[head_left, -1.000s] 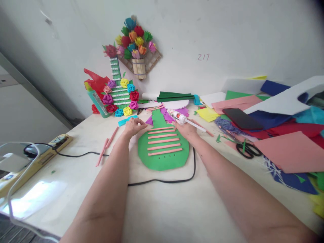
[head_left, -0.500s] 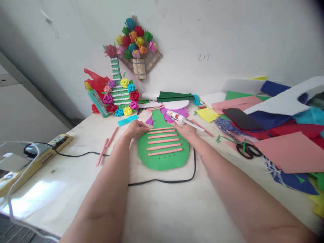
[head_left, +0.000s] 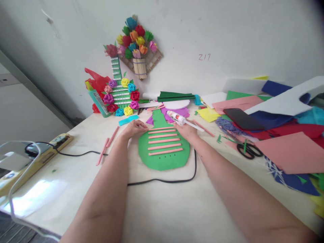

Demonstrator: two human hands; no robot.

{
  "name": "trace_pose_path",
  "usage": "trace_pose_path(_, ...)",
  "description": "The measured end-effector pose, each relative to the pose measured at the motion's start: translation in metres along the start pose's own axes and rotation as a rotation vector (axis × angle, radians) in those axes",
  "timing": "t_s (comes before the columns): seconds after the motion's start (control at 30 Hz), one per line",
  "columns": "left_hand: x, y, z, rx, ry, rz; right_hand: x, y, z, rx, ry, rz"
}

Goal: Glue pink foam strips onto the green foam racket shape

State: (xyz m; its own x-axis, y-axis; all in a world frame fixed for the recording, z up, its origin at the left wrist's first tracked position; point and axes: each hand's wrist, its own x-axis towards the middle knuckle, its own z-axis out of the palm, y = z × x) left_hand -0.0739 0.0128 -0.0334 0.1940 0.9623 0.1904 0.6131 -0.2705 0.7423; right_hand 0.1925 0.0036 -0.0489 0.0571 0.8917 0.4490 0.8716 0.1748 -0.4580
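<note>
A green guitar-shaped paper cutout [head_left: 164, 162] lies on the table with several pink paper strips [head_left: 164, 140] set across its body in rows. Four-side small dark dots mark the green paper below the lowest strip. My left hand [head_left: 136, 129] is closed, fingertips pinched at the left end of the topmost pink strip [head_left: 162, 128]. In my right hand [head_left: 186, 131] is a white hot glue gun [head_left: 177, 117], its glue stick [head_left: 193, 126] poking out toward the lower right. Fingers of that hand reach the strip's right end; part of the grip is hidden.
Black cable [head_left: 162, 181] loops around the cutout. Left lie loose pink strips [head_left: 102, 152] and a power strip [head_left: 54, 145]. Behind stand a flower-trimmed paper guitar [head_left: 121, 91] and a glue bottle [head_left: 98, 104]. Right are scissors [head_left: 249, 150], a phone [head_left: 243, 118] and coloured sheets [head_left: 293, 152].
</note>
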Motion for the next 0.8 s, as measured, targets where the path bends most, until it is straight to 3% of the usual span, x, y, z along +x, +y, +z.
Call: trace_pose_path(0.8, 0.0041, -0.0043, 0.003, 0.048, -0.036, 0.076, -0.0032, -0.0035, -0.0022, 0.016, 0.002, -0.007)
